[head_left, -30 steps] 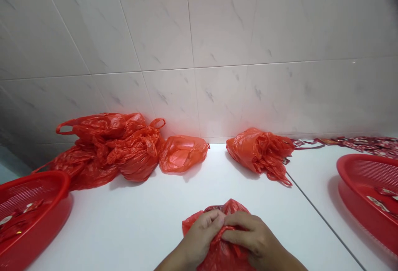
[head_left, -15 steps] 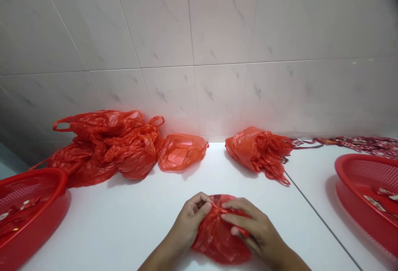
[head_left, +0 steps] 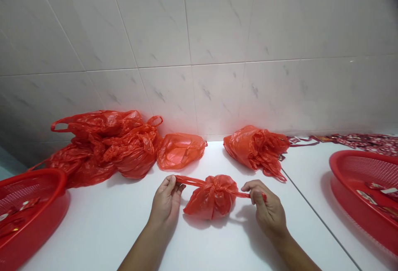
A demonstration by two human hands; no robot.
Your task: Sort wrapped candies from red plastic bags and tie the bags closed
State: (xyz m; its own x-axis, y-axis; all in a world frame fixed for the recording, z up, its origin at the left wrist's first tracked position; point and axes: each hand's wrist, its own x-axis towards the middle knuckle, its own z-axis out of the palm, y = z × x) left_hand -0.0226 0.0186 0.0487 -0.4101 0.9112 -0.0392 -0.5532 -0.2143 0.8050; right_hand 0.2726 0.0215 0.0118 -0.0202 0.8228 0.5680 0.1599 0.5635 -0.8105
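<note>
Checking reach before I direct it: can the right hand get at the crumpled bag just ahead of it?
Probably yes, once the right hand releases the stretched handle of the gathered bag; nothing visible stands between hand and crumpled bag.

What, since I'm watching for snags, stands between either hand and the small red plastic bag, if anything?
Nothing visible. The left hand holds one stretched handle of the small red plastic bag, the right hand its other handle; the piled red bags lie farther back.

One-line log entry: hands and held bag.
red bag: cinched | left hand: holds one end | right hand: holds opposite end
</note>
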